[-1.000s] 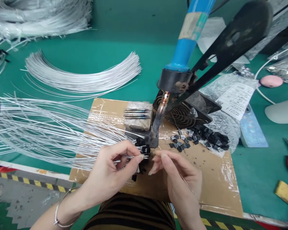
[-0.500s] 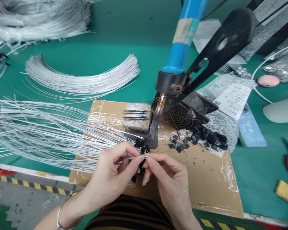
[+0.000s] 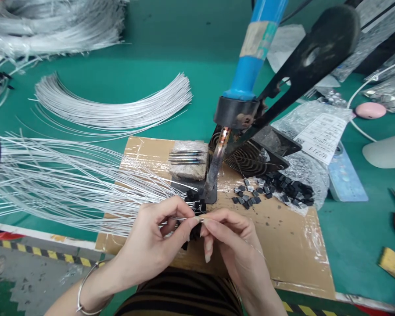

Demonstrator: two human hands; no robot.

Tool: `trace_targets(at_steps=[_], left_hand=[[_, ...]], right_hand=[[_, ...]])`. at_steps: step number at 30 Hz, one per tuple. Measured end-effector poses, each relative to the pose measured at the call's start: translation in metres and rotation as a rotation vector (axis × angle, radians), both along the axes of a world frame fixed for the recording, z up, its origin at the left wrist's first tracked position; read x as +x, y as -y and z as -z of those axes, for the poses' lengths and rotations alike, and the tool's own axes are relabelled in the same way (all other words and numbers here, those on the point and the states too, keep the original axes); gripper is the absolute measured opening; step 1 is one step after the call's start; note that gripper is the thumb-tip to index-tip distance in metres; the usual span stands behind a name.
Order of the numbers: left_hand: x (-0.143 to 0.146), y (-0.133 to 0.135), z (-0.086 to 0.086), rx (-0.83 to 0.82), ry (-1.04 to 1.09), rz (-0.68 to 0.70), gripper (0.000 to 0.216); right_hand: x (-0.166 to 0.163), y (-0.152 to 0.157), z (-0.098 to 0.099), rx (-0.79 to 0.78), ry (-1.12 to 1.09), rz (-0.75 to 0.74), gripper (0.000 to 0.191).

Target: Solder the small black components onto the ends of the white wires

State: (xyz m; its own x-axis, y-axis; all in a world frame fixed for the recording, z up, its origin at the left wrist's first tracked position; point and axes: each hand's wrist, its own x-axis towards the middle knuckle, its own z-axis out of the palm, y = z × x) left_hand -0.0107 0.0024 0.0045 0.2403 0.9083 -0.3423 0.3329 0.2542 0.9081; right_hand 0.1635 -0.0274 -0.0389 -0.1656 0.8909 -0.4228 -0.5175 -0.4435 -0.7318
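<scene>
The left hand (image 3: pixel 161 239) pinches a thin white wire (image 3: pixel 183 218) between thumb and forefinger, above the near side of the cardboard (image 3: pixel 289 259). The right hand (image 3: pixel 237 237) pinches the wire's tip just beside it. Toward the far right, a paper label (image 3: pixel 321 136) on a clear plastic bag (image 3: pixel 317 180) bears upside-down print, seemingly "M2214"; its smaller lines are illegible. Greenish marks on the soldering iron's tape (image 3: pixel 255 39) are unreadable.
</scene>
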Motion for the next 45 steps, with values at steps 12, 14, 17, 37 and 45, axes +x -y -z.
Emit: trace_targets(at_steps=[12, 14, 17, 37, 45], left_hand=[[0.005, 0.004, 0.009, 0.129, -0.023, -0.076, 0.016], [0.005, 0.006, 0.012, 0.183, -0.018, -0.074, 0.015], [0.007, 0.008, 0.016, 0.264, -0.009, -0.073, 0.014], [0.015, 0.009, 0.019, 0.236, 0.008, -0.201, 0.015], [0.016, 0.012, 0.015, 0.272, -0.008, -0.185, 0.014]], right_hand=[[-0.009, -0.005, -0.006, -0.058, -0.019, 0.086, 0.023], [-0.01, -0.005, -0.006, -0.062, -0.03, 0.095, 0.021], [-0.011, -0.005, -0.006, -0.066, -0.039, 0.115, 0.019], [-0.015, 0.001, -0.003, -0.02, -0.002, 0.185, 0.015], [-0.014, 0.001, 0.0, -0.002, 0.027, 0.193, 0.011]])
